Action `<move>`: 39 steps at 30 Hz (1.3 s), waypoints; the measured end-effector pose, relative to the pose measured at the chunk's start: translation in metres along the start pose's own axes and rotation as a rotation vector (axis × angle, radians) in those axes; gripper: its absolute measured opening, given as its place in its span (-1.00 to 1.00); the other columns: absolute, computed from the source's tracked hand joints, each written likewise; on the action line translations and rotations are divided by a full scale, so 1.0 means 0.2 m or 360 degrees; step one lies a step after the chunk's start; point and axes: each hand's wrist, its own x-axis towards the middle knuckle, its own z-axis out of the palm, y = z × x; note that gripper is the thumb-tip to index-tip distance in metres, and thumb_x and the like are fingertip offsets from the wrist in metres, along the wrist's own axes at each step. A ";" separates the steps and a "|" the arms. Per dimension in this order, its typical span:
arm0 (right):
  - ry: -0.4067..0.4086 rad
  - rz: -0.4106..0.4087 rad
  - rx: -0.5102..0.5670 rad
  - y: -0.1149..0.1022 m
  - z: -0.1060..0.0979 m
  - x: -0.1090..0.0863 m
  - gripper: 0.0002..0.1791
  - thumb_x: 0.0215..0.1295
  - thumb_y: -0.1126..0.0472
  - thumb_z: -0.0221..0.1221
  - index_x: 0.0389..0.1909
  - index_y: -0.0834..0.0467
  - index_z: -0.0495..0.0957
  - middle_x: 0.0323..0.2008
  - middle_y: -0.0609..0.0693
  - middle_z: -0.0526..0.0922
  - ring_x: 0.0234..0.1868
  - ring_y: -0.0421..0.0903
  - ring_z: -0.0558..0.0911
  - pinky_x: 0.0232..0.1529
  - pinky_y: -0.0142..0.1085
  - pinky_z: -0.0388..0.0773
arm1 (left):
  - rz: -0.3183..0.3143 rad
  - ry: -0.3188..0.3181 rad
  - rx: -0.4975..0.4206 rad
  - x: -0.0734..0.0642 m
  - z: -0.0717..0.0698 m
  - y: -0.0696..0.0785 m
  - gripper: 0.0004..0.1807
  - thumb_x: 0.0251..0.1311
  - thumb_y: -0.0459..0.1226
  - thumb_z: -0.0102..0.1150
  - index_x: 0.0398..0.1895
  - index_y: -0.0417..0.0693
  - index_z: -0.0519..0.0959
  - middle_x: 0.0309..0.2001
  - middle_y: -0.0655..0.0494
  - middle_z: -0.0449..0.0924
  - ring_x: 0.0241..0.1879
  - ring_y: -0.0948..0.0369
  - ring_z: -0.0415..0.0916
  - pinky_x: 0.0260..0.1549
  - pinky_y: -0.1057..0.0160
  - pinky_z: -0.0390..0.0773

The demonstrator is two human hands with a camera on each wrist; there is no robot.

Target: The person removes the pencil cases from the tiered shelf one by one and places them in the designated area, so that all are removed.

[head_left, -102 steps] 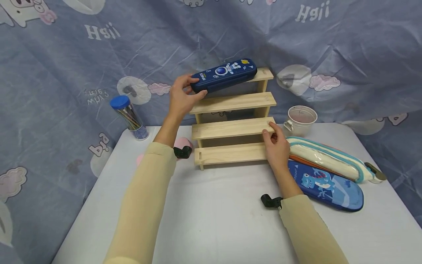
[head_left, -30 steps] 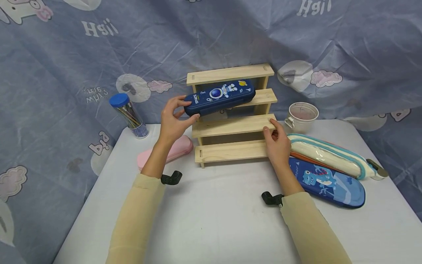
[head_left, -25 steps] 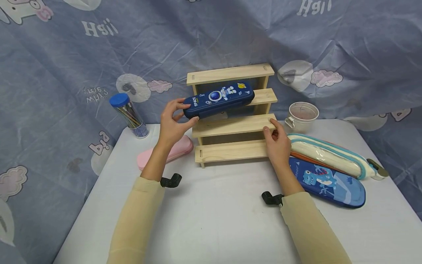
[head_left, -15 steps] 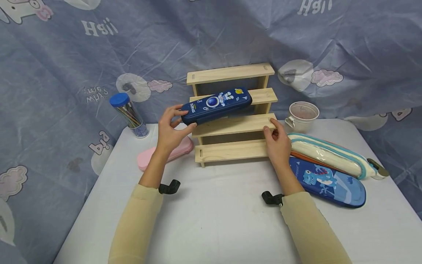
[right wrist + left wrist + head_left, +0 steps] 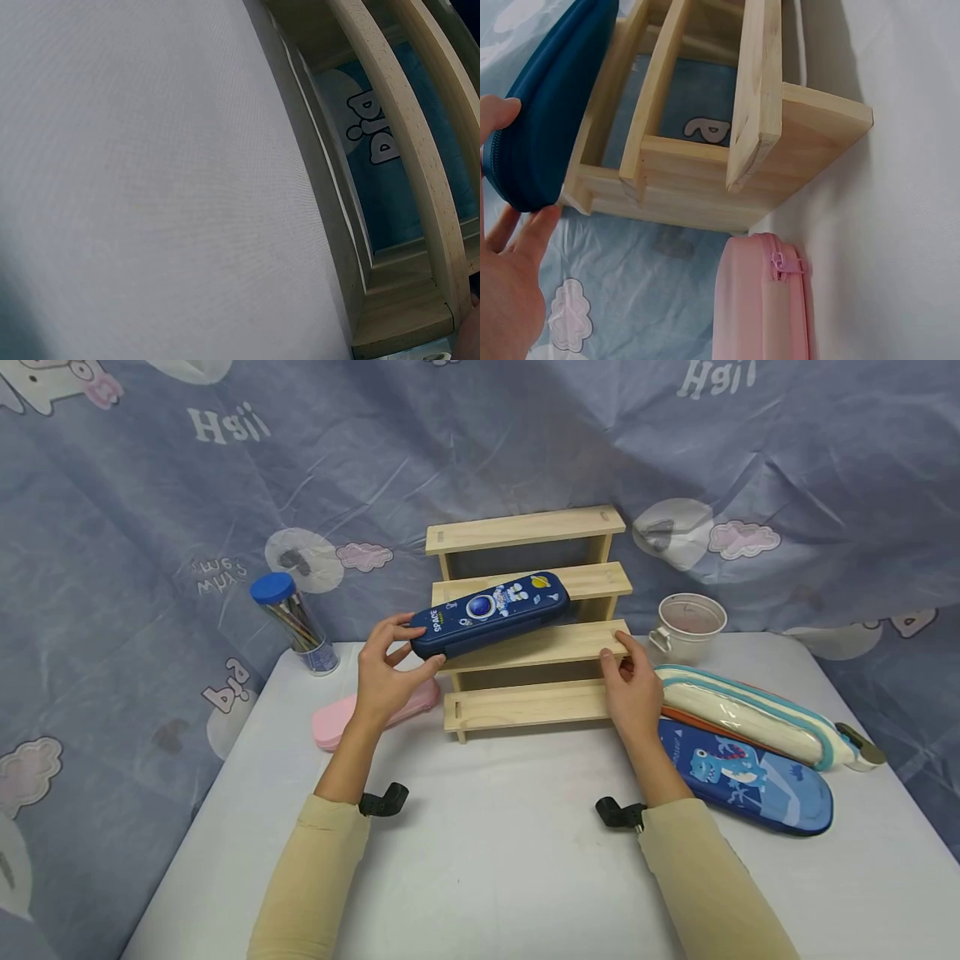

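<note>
A dark blue pencil case (image 5: 491,614) with a space print is pinched at its left end by my left hand (image 5: 390,672), thumb below and fingers on top. It tilts up to the right in front of the middle tiers of a wooden step shelf (image 5: 525,707). Whether its underside touches a tier cannot be told. In the left wrist view, the case (image 5: 551,105) hangs beside the shelf's end. My right hand (image 5: 632,693) grips the right end of the second tier from the bottom, thumb and finger over the board's edge.
A pink pencil case (image 5: 337,718) lies left of the shelf, near a blue-lidded jar of pens (image 5: 296,622). To the right are a white bucket (image 5: 686,625), a cream-and-teal pencil case (image 5: 742,714) and a blue dinosaur case (image 5: 750,777). A patterned cloth (image 5: 480,435) hangs behind.
My left hand has brought the space pencil case down from the top tier, toward me and slightly left, so the upper boards show. The right hand has stayed on the shelf.
</note>
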 end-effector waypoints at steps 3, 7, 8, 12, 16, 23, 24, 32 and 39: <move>-0.0002 -0.0006 -0.0005 0.00 0.00 0.00 -0.47 0.28 -0.28 0.09 0.25 -0.27 0.44 0.07 -0.03 0.58 -0.01 -0.11 0.55 0.04 -0.19 0.46 | 0.0011 0.0001 -0.0012 -0.01 0.00 0.01 -0.59 -0.11 -0.49 0.45 -0.12 -0.35 0.58 0.18 -0.24 0.39 0.21 -0.05 0.33 0.03 -0.05 0.48; -0.0010 -0.0014 -0.0002 0.00 -0.01 0.00 -0.46 0.28 -0.28 0.09 0.25 -0.26 0.44 0.09 -0.05 0.57 0.01 -0.11 0.55 0.05 -0.19 0.46 | 0.0021 0.0001 -0.0015 -0.03 -0.01 0.01 -0.59 -0.13 -0.50 0.45 -0.13 -0.36 0.58 0.17 -0.27 0.39 0.20 -0.07 0.34 0.02 -0.07 0.48; -0.0008 -0.0016 0.0001 0.00 -0.01 0.00 -0.47 0.28 -0.28 0.09 0.25 -0.26 0.44 0.09 -0.05 0.57 0.01 -0.12 0.55 0.05 -0.19 0.46 | 0.0023 0.0000 -0.0013 -0.03 -0.02 0.00 -0.59 -0.13 -0.49 0.46 -0.13 -0.36 0.58 0.17 -0.27 0.39 0.20 -0.07 0.34 0.02 -0.07 0.48; -0.0003 -0.0024 0.0003 0.00 0.00 0.00 -0.47 0.27 -0.28 0.09 0.25 -0.27 0.45 0.08 -0.04 0.58 0.00 -0.12 0.56 0.04 -0.18 0.47 | 0.0024 -0.0005 -0.0004 -0.06 -0.03 0.01 -0.59 -0.14 -0.49 0.46 -0.13 -0.35 0.58 0.17 -0.27 0.39 0.20 -0.06 0.34 0.02 -0.10 0.47; -0.0002 -0.0023 -0.0001 0.00 0.00 0.00 -0.47 0.27 -0.28 0.10 0.24 -0.27 0.45 0.06 -0.04 0.59 -0.02 -0.12 0.56 0.03 -0.18 0.46 | 0.0021 -0.0008 0.0015 -0.08 -0.04 0.01 -0.59 -0.15 -0.49 0.47 -0.15 -0.34 0.58 0.17 -0.24 0.41 0.20 -0.05 0.35 0.01 -0.11 0.47; 0.0001 -0.0025 -0.0008 -0.01 0.00 0.00 -0.47 0.27 -0.28 0.10 0.24 -0.25 0.45 0.06 -0.01 0.59 -0.01 -0.11 0.56 0.04 -0.20 0.47 | 0.0003 -0.0001 0.0015 -0.14 -0.07 -0.01 -0.59 -0.16 -0.49 0.48 -0.15 -0.33 0.59 0.17 -0.25 0.40 0.18 -0.05 0.36 0.00 -0.14 0.46; 0.0005 -0.0021 -0.0010 -0.01 0.00 0.00 -0.47 0.27 -0.28 0.10 0.24 -0.24 0.46 0.06 -0.01 0.59 -0.02 -0.11 0.57 0.04 -0.20 0.47 | 0.0004 -0.0007 0.0013 -0.15 -0.07 -0.01 -0.58 -0.15 -0.49 0.48 -0.14 -0.33 0.58 0.17 -0.24 0.40 0.19 -0.05 0.36 0.00 -0.14 0.46; -0.0004 -0.0028 -0.0008 -0.02 -0.01 0.00 -0.47 0.28 -0.26 0.10 0.24 -0.25 0.46 0.04 -0.01 0.60 -0.03 -0.12 0.57 0.03 -0.19 0.47 | 0.0003 -0.0016 0.0018 -0.20 -0.10 -0.04 -0.57 -0.15 -0.51 0.47 -0.13 -0.35 0.57 0.18 -0.25 0.39 0.17 -0.03 0.38 -0.01 -0.14 0.47; 0.0000 -0.0025 -0.0011 -0.01 0.00 0.00 -0.47 0.27 -0.28 0.09 0.25 -0.25 0.45 0.04 0.00 0.60 -0.03 -0.11 0.57 0.02 -0.18 0.47 | 0.0030 -0.0028 -0.0008 -0.23 -0.12 -0.04 -0.56 -0.20 -0.54 0.48 -0.15 -0.37 0.57 0.17 -0.31 0.38 0.16 -0.09 0.38 -0.02 -0.15 0.48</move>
